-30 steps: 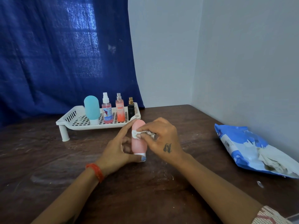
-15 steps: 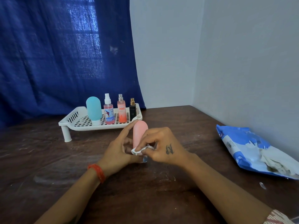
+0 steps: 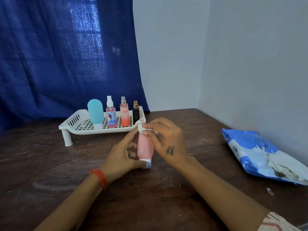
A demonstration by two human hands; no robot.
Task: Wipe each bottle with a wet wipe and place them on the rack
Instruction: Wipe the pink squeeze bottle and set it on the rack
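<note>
- So the right hand (image 3: 166,140) has slid the wet wipe (image 3: 144,128) back up: half a second ago it was pinched down by the white cap end of the pink bottle (image 3: 145,148), and now it sits right on the rounded top. A second ago it was up there too, so this looks like up-and-down strokes along the body.
- Right hand's fingers are curled, pinching the bunched wipe against the top of the bottle.
- Left hand (image 3: 124,155) hasn't really budged. It grips the bottle cap-down just above the table (image 3: 50,172), thumb under the cap, index finger reaching up the far side toward the wipe.
- The bottle sits between the two hands, roughly upright, leaning a touch.
- My read: the wipe has covered the bottle's full length at least once, so this one's nearly done.
- Just past the fingertips of both hands is the white rack (image 3: 73,125), holding the teal bottle (image 3: 95,112), two pinkish spray bottles and the small dark bottle (image 3: 135,112). There's free space on its left part, ahead of the left hand.
- Off to the right hand's outer side, well apart, lies the blue wipes pack (image 3: 246,152).
</note>
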